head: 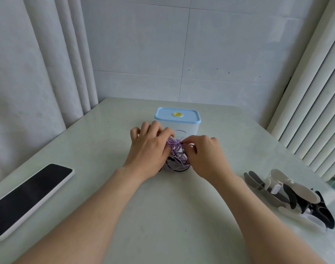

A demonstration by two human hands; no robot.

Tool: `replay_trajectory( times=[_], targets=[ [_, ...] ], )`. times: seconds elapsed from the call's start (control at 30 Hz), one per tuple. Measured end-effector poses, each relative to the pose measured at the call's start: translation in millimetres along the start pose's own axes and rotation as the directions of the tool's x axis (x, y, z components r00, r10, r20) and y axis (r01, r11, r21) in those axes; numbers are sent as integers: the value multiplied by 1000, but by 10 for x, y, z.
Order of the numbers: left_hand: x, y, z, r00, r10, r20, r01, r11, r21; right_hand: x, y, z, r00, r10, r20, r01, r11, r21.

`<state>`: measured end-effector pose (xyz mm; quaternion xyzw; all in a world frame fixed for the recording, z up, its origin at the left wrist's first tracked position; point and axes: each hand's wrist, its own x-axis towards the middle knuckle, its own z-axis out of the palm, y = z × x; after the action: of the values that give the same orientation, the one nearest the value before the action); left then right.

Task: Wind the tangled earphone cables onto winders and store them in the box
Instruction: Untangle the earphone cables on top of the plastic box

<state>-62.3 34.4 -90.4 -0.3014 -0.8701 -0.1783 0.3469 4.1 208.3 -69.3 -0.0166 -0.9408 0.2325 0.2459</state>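
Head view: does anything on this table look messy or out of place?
The purple and black earphone cables form one knotted clump before the clear plastic box with its pale blue lid on; the left hand and right hand pinch strands. The black, white and grey winders lie heaped at the right.

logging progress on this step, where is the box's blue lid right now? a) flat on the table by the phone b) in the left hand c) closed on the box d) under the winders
C: the blue lid sits closed on the clear box, behind the tangled earphone cables.
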Motion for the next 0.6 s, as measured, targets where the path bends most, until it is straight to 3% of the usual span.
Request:
replay_trajectory(
  times=[0.23, 0.33, 0.4, 0.47, 0.6],
  targets=[
    [-2, -3, -52, 999, 34, 15, -34, 998, 59, -31, -84, -62, 999, -14, -45, 6, 984, -179],
    [-1, -67, -89, 997, 46, 66, -50, 997, 53, -5, -53, -78, 997, 50, -63, -66, 955, -289],
    [-4, -120, -108, 996, 42, 80, -47, 997, 61, 32, 24, -103, 967, 162, -197, -198, 964, -176],
    [4, -145, -119, 998, 13, 68, -18, 997, 72, 72, 100, -144, 896, 297, -330, -291, 954, 71],
    [34, -127, -91, 999, -38, 34, 36, 998, 58, 102, 100, -197, 782, 523, -340, -320, 803, 502]
  ],
)
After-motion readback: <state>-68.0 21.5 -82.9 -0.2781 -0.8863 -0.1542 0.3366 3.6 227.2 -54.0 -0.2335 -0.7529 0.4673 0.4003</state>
